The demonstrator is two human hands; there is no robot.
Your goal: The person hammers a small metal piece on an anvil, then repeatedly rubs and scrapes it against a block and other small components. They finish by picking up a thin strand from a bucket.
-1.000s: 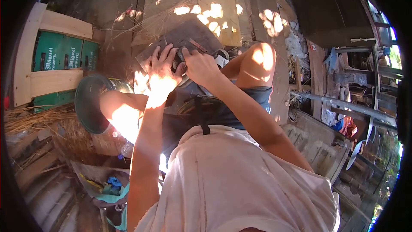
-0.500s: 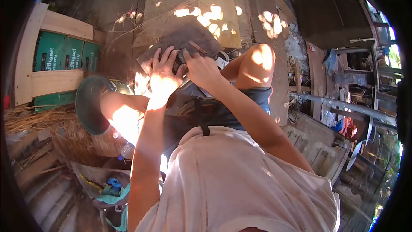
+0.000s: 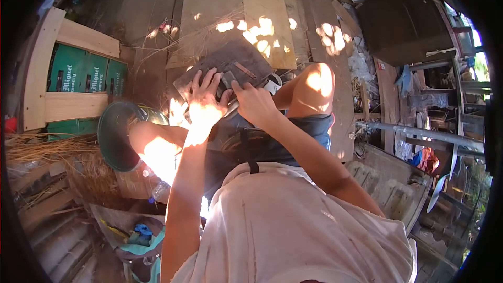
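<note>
A dark, flat board (image 3: 225, 52) lies tilted across my lap area. My left hand (image 3: 204, 99) rests on its near left part with the fingers spread, the thumb pointing toward a small dark grey rectangular block (image 3: 229, 79). My right hand (image 3: 258, 106) is bent at the block's near right side, fingers curled and fingertips on it. The hands partly hide the block's near end. A thin reddish-brown strip (image 3: 244, 69) lies on the board just beyond my right hand. Some pale material between my wrists is too hidden to name.
Wooden planks (image 3: 209, 0) form the floor ahead. At left stand green boxes (image 3: 68, 76) in a wooden frame, a dark green round container (image 3: 112, 144) by my knee, and dry straw (image 3: 89, 175). A teal-trimmed bag (image 3: 141, 246) lies lower left. A dark brown box (image 3: 403, 21) stands upper right.
The view has shifted slightly, so everything sits a little lower. My right hand has drawn back a bit from the block, showing more of it. My left hand stays spread on the board.
</note>
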